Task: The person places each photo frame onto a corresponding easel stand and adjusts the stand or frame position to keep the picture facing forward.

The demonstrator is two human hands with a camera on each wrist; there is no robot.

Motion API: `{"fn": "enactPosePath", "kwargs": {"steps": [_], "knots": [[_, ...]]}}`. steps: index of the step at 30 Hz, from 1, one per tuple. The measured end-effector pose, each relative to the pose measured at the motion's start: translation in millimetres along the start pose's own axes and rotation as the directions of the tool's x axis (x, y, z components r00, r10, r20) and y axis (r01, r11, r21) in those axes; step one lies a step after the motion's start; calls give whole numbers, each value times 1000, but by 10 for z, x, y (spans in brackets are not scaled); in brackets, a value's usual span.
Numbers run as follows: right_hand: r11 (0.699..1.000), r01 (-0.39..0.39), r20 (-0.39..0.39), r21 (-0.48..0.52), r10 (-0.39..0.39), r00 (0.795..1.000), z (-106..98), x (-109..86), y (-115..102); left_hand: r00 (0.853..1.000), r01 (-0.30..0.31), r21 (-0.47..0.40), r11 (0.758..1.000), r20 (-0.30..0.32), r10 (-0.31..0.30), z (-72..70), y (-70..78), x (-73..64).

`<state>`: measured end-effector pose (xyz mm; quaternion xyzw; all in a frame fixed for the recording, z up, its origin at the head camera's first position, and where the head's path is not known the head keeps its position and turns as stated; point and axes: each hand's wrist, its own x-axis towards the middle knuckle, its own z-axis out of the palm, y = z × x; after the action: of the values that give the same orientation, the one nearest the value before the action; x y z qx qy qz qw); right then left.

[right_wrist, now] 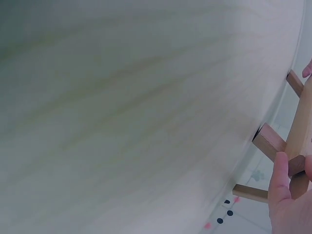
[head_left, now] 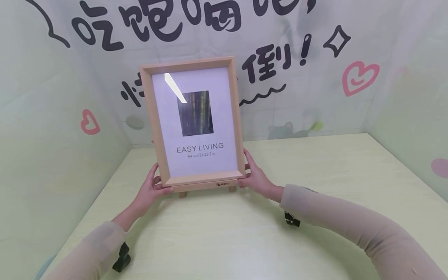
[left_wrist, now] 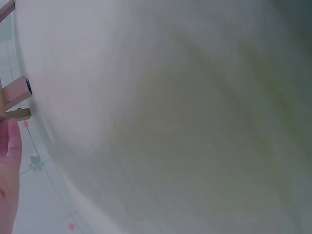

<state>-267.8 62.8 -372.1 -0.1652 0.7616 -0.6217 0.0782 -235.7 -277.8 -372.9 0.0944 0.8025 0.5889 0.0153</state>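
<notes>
A light wooden picture frame (head_left: 237,124) leans on a small wooden tabletop easel (head_left: 203,186) in the head view. Behind its glass are a white sheet lettered "EASY LIVING" and a small dark picture. My left hand (head_left: 148,194) grips the left end of the easel's ledge, thumb in front, by the frame's lower left corner. At the ledge's other end, my right hand (head_left: 259,181) holds on near the frame's lower right corner. In the right wrist view, fingers (right_wrist: 280,175) wrap the ledge end above the easel's leg (right_wrist: 268,141). The left wrist view catches only part of the left hand (left_wrist: 9,165).
The pale wooden table (head_left: 315,163) extends on both sides of the easel. Behind it hangs a printed cloth backdrop (head_left: 315,93) with dark lettering and pink hearts, and similar panels flank the table. Black devices (head_left: 121,258) hang under both sleeved wrists.
</notes>
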Motion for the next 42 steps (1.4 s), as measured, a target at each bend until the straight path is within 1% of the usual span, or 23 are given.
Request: {"fn": "enactPosePath", "kwargs": {"steps": [5,11,19,29,37,42], "knots": [[1000,-1,0,-4,1,1000,3,11,10,1000,-2,5,1000,-14,2,4,-4,-1],[1000,-19,-10,-10,19,1000,4,16,14,1000,-8,2,1000,-24,8,18,-10,6],[1000,-16,-9,-25,16,1000,-14,8,9,1000,-6,4,1000,-19,6,35,2,7],[1000,-7,-7,-22,7,1000,-80,-7,12,999,-31,2,1000,-18,31,92,-8,61],[1000,-2,-4,-14,2,1000,-132,-16,8,1000,-17,11,1000,-18,18,133,10,82],[1000,-7,-4,-16,7,1000,-166,-18,11,1000,-25,-2,1000,-16,25,169,25,93]]}}
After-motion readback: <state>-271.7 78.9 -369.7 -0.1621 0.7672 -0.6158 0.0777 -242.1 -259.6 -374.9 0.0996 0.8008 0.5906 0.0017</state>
